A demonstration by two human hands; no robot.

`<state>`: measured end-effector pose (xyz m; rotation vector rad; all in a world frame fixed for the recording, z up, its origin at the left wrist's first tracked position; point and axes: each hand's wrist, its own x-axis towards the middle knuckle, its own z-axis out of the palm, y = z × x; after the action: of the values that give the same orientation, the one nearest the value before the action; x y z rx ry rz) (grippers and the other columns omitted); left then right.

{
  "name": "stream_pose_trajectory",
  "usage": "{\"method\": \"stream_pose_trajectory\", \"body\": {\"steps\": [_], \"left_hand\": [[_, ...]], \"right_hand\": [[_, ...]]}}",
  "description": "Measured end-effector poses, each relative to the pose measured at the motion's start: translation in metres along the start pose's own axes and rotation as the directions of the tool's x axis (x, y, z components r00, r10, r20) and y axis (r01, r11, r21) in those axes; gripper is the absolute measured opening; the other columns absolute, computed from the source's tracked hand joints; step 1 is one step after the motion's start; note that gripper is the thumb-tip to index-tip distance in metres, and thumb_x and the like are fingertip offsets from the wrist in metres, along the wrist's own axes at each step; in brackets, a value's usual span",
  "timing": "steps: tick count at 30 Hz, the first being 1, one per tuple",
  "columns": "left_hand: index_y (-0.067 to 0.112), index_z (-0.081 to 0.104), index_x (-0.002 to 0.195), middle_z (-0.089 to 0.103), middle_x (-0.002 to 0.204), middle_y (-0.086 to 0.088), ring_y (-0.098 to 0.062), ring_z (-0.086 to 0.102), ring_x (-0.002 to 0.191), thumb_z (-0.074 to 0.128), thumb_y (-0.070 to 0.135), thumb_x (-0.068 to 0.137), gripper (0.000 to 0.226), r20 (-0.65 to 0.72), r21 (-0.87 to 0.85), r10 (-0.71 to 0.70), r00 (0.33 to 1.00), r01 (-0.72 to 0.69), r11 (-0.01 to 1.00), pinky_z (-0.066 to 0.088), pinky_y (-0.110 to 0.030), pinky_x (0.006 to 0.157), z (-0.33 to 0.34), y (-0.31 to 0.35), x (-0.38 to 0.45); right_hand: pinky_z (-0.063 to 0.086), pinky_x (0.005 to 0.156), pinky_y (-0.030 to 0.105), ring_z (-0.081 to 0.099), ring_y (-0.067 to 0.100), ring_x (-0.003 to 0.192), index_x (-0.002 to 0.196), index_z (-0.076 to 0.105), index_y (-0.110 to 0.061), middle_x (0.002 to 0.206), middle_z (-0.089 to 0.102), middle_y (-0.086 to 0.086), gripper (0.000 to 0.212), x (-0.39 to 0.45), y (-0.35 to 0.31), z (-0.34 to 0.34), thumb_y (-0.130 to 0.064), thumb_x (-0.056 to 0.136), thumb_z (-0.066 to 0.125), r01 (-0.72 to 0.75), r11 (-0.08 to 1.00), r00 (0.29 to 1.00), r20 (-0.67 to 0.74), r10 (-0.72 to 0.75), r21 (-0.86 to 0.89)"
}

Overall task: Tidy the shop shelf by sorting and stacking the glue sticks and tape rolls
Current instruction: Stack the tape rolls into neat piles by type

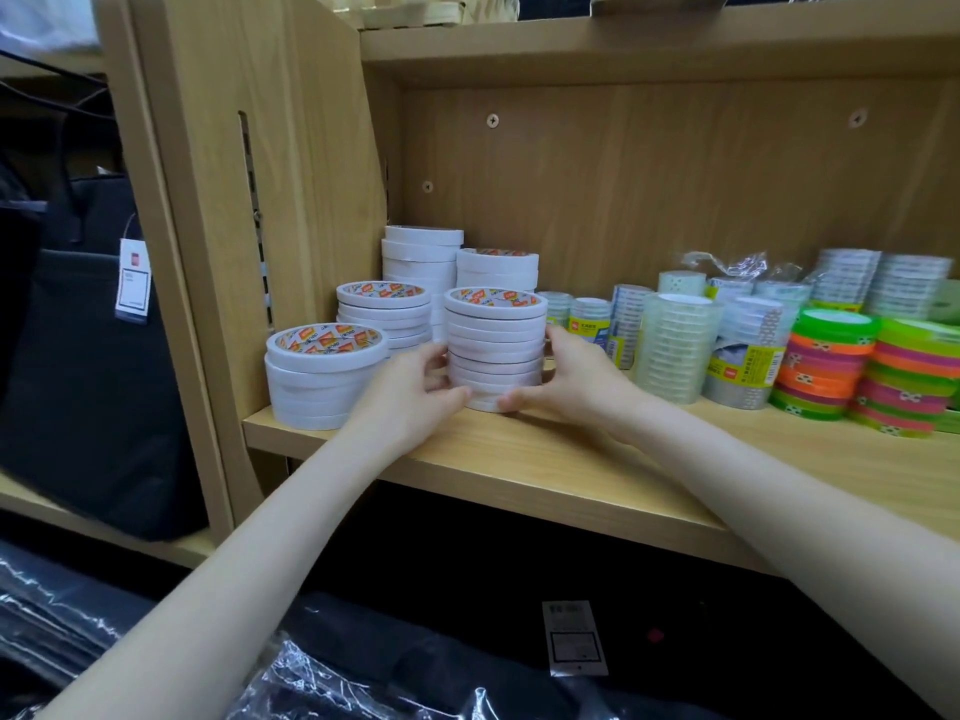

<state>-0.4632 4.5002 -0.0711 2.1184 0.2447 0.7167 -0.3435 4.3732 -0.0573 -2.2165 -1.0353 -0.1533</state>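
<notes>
White tape stack [494, 350] between both hands

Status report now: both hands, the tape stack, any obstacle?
Left hand and right hand grip white tape stack from both sides. Stack upright on shelf. Clear tape rolls close on right.

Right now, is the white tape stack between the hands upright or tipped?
Upright: the white tape stack stands on the shelf, left hand and right hand gripping its sides.

White tape rolls [494, 350] carry orange-and-yellow printed cores; right, clear rolls [675, 345] wear yellow labels, far-right stacks [826, 366] alternate green, orange, pink on the pale wood-grain shelf [571, 459].
</notes>
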Motion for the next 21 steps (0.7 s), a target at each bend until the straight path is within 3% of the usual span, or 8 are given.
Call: {"method": "stream_pose_trajectory", "body": {"steps": [3, 5, 8, 11, 13, 16, 19, 21], "left_hand": [[0.006, 0.061, 0.116, 0.063, 0.108, 0.002, -0.009, 0.062, 0.096, 0.06, 0.004, 0.086, 0.03, -0.135, 0.163, 0.103, 0.985, -0.08, 0.983, 0.046, -0.017, 0.089, -0.014, 0.004, -0.006], [0.008, 0.066, 0.106, 0.065, 0.099, 0.004, -0.009, 0.064, 0.091, 0.057, 0.002, 0.086, 0.023, -0.267, 0.198, 0.222, 0.938, -0.172, 0.965, 0.046, -0.007, 0.081, -0.03, 0.013, -0.009], [0.011, 0.066, 0.105, 0.066, 0.099, 0.001, -0.013, 0.063, 0.089, 0.052, 0.002, 0.086, 0.024, -0.327, 0.274, 0.24, 0.914, -0.151, 0.95, 0.05, -0.015, 0.077, -0.057, 0.025, 0.002], [0.014, 0.06, 0.116, 0.063, 0.115, -0.004, -0.021, 0.06, 0.1, 0.054, 0.013, 0.088, 0.029, -0.244, 0.493, 0.14, 0.96, -0.002, 0.87, 0.046, -0.024, 0.08, -0.075, 0.025, 0.024], [0.014, 0.053, 0.126, 0.057, 0.127, -0.006, -0.025, 0.053, 0.115, 0.056, 0.02, 0.089, 0.038, -0.161, 0.606, 0.068, 0.985, 0.045, 0.795, 0.042, -0.03, 0.089, -0.08, 0.022, 0.036], [0.019, 0.05, 0.131, 0.053, 0.131, -0.007, -0.026, 0.048, 0.119, 0.059, 0.029, 0.088, 0.045, -0.035, 0.696, -0.038, 0.999, 0.051, 0.716, 0.04, -0.033, 0.09, -0.08, 0.023, 0.051], [0.016, 0.051, 0.13, 0.055, 0.128, -0.004, -0.023, 0.051, 0.114, 0.066, 0.038, 0.083, 0.054, 0.118, 0.79, -0.15, 0.982, -0.001, 0.614, 0.042, -0.032, 0.088, -0.081, 0.029, 0.068], [0.012, 0.056, 0.119, 0.059, 0.117, -0.004, -0.022, 0.054, 0.099, 0.07, 0.042, 0.078, 0.052, 0.174, 0.819, -0.236, 0.956, -0.008, 0.573, 0.043, -0.032, 0.082, -0.078, 0.03, 0.08]], "right_hand": [[0.042, 0.095, 0.03, 0.049, 0.021, 0.118, 0.125, 0.047, -0.011, 0.129, 0.053, 0.004, 0.076, 0.017, -0.011, 0.014, -0.036, 0.063, 0.083, -0.043, 0.999, 0.999, -0.006, 0.043, -0.01], [0.044, 0.095, 0.033, 0.05, 0.021, 0.116, 0.123, 0.047, -0.01, 0.127, 0.054, 0.005, 0.077, 0.024, -0.014, 0.019, -0.038, 0.061, 0.084, -0.065, 0.998, 0.998, 0.015, 0.065, -0.001], [0.043, 0.098, 0.036, 0.049, 0.021, 0.118, 0.127, 0.043, -0.012, 0.129, 0.053, 0.003, 0.083, 0.027, -0.011, 0.02, -0.04, 0.061, 0.084, -0.076, 0.996, 0.995, 0.074, 0.073, 0.035], [0.042, 0.101, 0.037, 0.049, 0.019, 0.12, 0.128, 0.04, -0.015, 0.129, 0.054, 0.0, 0.085, 0.028, -0.011, 0.017, -0.036, 0.059, 0.086, -0.047, 0.975, 0.999, 0.025, 0.042, 0.215], [0.042, 0.098, 0.034, 0.048, 0.019, 0.12, 0.127, 0.041, -0.014, 0.129, 0.054, 0.001, 0.081, 0.029, -0.016, 0.016, -0.031, 0.061, 0.085, -0.007, 0.981, 0.999, -0.049, 0.017, 0.194], [0.04, 0.093, 0.03, 0.047, 0.021, 0.123, 0.13, 0.038, -0.012, 0.131, 0.053, 0.002, 0.084, 0.029, -0.019, 0.018, -0.029, 0.061, 0.085, 0.004, 0.99, 0.996, -0.089, 0.009, 0.143], [0.032, 0.106, 0.032, 0.032, 0.023, 0.136, 0.147, 0.01, -0.014, 0.147, 0.035, 0.002, 0.116, 0.027, -0.02, 0.013, -0.03, 0.061, 0.086, 0.012, 0.987, 0.999, -0.04, -0.006, 0.163], [0.022, 0.113, 0.034, 0.02, 0.022, 0.142, 0.148, -0.007, -0.021, 0.154, 0.016, 0.004, 0.126, 0.024, -0.022, 0.009, -0.029, 0.062, 0.085, 0.058, 0.991, 0.998, -0.013, -0.057, 0.12]]}}
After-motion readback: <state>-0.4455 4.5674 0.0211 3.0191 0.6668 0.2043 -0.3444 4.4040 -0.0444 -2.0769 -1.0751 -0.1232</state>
